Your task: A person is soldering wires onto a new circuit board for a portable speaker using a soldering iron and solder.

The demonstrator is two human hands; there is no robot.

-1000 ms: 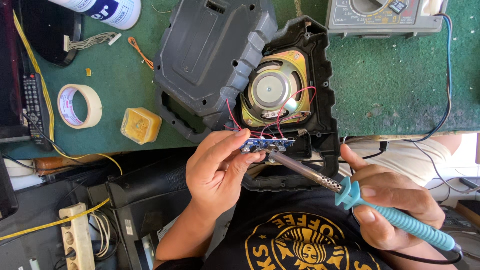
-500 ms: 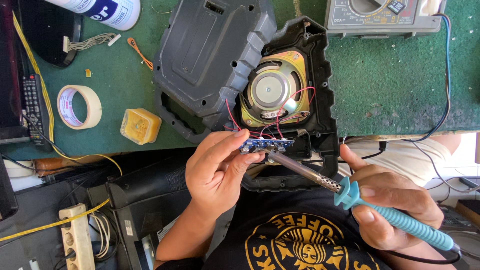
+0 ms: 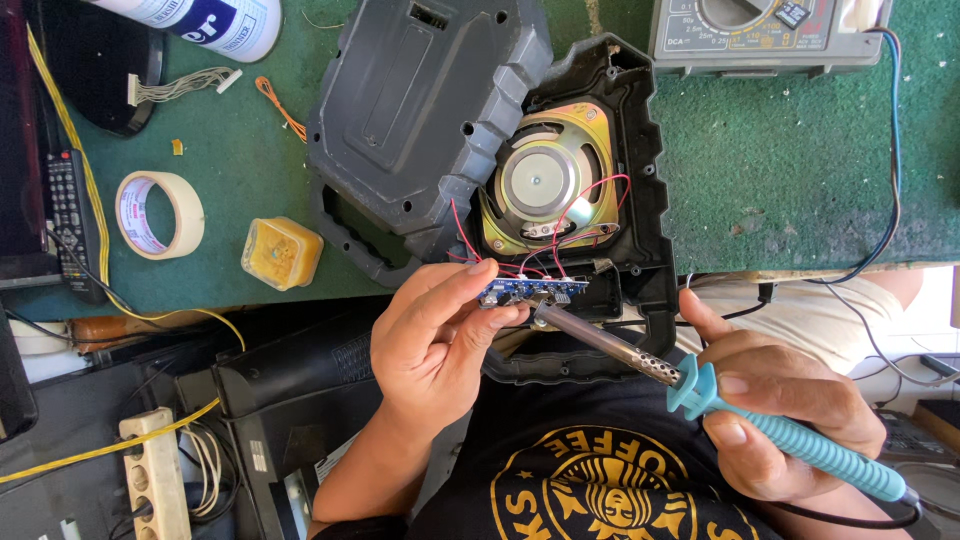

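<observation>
Left hand (image 3: pixel 435 335) at frame centre, fingers closed on small blue circuit board (image 3: pixel 522 291) — board held just below speaker cone (image 3: pixel 543 182), red wires (image 3: pixel 560 225) running up to it. Right hand (image 3: pixel 775 415) at lower right, wrapped around soldering iron (image 3: pixel 690 385) by its turquoise handle; metal tip touches board's lower edge. Open black speaker housing (image 3: pixel 640 260) lies on green mat (image 3: pixel 790 170), grey back cover (image 3: pixel 420 110) leaning at upper centre. Masking tape roll (image 3: pixel 158 214) and yellow flux tub (image 3: pixel 281 253) at left — multimeter (image 3: pixel 765 35) at top right.
</observation>
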